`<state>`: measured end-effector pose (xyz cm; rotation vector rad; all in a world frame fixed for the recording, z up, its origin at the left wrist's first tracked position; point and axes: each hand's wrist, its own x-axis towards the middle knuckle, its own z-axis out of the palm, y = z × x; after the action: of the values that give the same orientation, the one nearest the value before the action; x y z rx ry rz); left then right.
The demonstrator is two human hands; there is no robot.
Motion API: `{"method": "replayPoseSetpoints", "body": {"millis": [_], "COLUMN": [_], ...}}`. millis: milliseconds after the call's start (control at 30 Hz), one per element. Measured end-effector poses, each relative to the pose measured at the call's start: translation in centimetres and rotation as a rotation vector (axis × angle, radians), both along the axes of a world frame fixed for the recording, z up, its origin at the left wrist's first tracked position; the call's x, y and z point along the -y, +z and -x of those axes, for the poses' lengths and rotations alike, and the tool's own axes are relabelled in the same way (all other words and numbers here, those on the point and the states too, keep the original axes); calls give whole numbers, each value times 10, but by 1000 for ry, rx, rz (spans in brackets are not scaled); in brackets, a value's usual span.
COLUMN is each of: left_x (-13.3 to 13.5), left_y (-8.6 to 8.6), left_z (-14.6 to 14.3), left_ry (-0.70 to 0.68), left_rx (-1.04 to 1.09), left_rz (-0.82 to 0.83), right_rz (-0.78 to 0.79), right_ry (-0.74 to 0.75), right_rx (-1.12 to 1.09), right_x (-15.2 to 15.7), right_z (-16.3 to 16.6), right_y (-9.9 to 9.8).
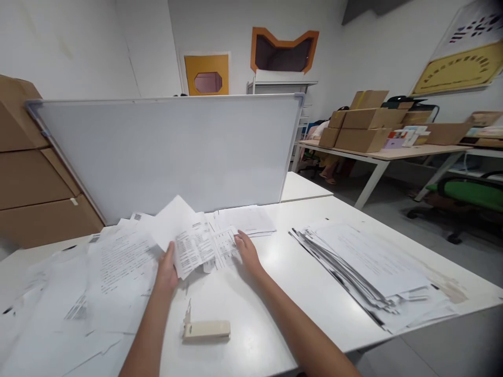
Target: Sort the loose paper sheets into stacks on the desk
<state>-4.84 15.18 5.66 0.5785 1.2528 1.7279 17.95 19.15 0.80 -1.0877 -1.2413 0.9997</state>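
My left hand [168, 268] is closed on a few printed sheets of paper [195, 243], lifted and tilted above the table. One sheet's blank side sticks up behind the printed one. My right hand [247, 251] pinches the edge of another printed sheet [226, 245] with thumb and fingers, just right of the first ones. Behind it lies a low stack of paper [251, 220] near the whiteboard. A beige stapler-like object [207, 330] rests on the table between my forearms, touched by neither hand.
Loose printed papers [118, 267] spread over the left side of the white table [251, 314]. A thick, uneven paper pile [365, 262] lies at the right. A whiteboard [176, 152] stands across the back, with cardboard boxes [39, 183] to its left. Someone's feet [328, 177] show under a farther table.
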Motion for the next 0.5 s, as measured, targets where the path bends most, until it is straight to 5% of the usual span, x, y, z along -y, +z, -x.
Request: {"method": "replayPoseSetpoints", "body": {"millis": [167,500], "left_x": [1,1], "left_y": [0,1], "left_z": [-11,0], "left_ry": [-202,-247], "left_rx": [51,8], "left_rz": [75,107], "right_rz": [-3,-37], "right_ry": [151,173], "right_rx": [6,-67], "right_x": [0,5], "right_z": [2,-4], "right_y": [3,22]}}
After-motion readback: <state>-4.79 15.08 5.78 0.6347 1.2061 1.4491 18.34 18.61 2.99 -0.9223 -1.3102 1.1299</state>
